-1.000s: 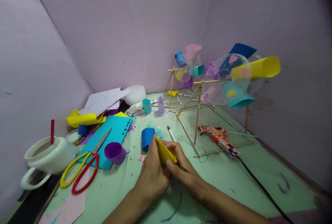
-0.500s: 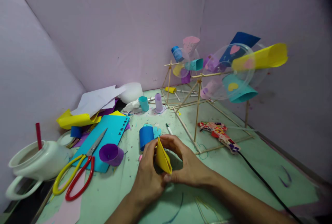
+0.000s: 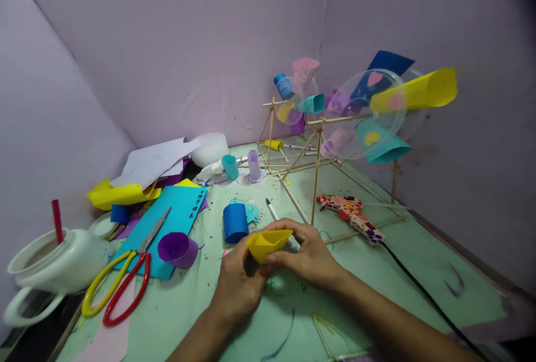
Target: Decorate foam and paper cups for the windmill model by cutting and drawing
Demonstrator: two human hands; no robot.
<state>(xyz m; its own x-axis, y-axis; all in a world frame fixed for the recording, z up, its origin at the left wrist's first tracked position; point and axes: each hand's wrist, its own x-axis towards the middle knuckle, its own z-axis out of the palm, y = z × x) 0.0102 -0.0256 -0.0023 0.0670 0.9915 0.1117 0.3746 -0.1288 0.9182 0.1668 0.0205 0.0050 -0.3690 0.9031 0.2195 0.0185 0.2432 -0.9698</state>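
Between my two hands is a small yellow paper cup (image 3: 268, 244), its pinched, pointed opening tilted up toward me. My left hand (image 3: 239, 281) grips its left side, and my right hand (image 3: 310, 256) pinches its right side with thumb and fingers. Just beyond my left hand stands a blue paper cylinder (image 3: 235, 222), with a teal paper cutout (image 3: 252, 212) behind it. A purple paper cup (image 3: 178, 250) lies on its side to the left, beside scissors (image 3: 140, 253) with one yellow and one red handle. A white pen (image 3: 272, 209) with a green tip lies behind my right hand.
At right stands a stick frame (image 3: 317, 175) bearing a clear wheel with coloured paper cups; a similar smaller one is behind. A patterned glue gun (image 3: 352, 214) trails a black cord. A white teapot (image 3: 62, 258), a teal card (image 3: 180, 205) and paper sheets (image 3: 151, 163) fill the left.
The yellow paper cup has turned in my hands from a steep, narrow angle to lying more level, its opening now showing. My right fingers have shifted along it.
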